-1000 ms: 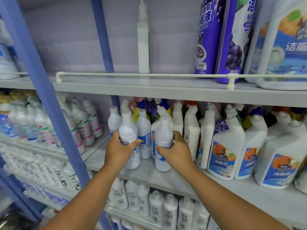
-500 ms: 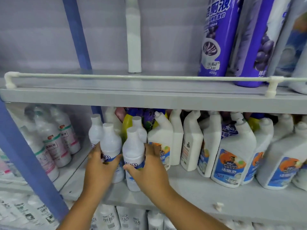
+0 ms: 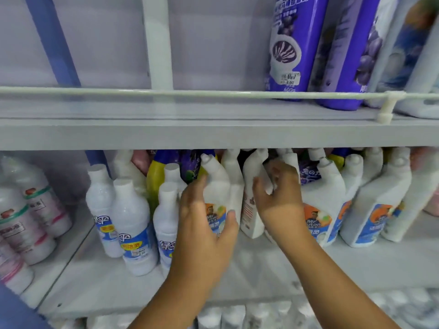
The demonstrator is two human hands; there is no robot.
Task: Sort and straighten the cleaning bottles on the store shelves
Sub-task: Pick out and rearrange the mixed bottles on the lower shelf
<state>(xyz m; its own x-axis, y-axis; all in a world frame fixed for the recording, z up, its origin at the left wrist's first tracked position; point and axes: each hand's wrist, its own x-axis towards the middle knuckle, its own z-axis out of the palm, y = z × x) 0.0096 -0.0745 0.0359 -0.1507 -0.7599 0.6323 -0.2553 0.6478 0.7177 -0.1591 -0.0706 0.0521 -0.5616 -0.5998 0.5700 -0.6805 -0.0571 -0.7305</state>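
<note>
One head-worn camera looks forward, close up, at the middle shelf [image 3: 213, 136] edge from slightly below.

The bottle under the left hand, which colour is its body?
White, with an orange and blue label. The head view shows the bottle in the left hand.

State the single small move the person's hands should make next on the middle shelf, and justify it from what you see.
Probably turn the angled-neck bottle in the left hand upright, label forward. It leans against its neighbours, while the round white bottles beside it already stand in a row. The right hand is reaching for the next angled-neck bottle, so that one likely follows.
</note>
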